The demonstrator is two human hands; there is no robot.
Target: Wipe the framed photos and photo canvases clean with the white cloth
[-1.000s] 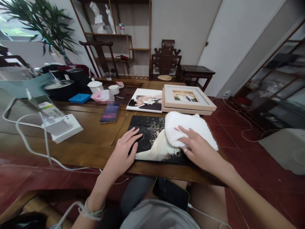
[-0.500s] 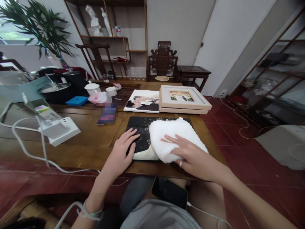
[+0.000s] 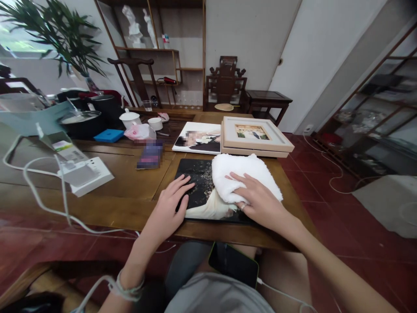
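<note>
A dark photo panel [image 3: 198, 178] lies flat near the front edge of the wooden table [image 3: 130, 174]. My left hand [image 3: 171, 204] rests on its left part with fingers spread flat, holding nothing. My right hand [image 3: 257, 200] presses flat on a folded white towel [image 3: 243, 171] that covers the panel's right part; the fingers are stretched out on the cloth. A ring shows on that hand.
Behind the panel lie a frameless photo print [image 3: 198, 138] and stacked framed pictures [image 3: 256, 134]. A white box [image 3: 86, 171] with cables, a blue pad [image 3: 109, 134], cups and pots stand to the left. A phone [image 3: 233, 263] rests on my lap. Chairs and shelves stand behind.
My right hand slid the towel left over the panel, then back a little to the right and further from me. My left hand stayed put.
</note>
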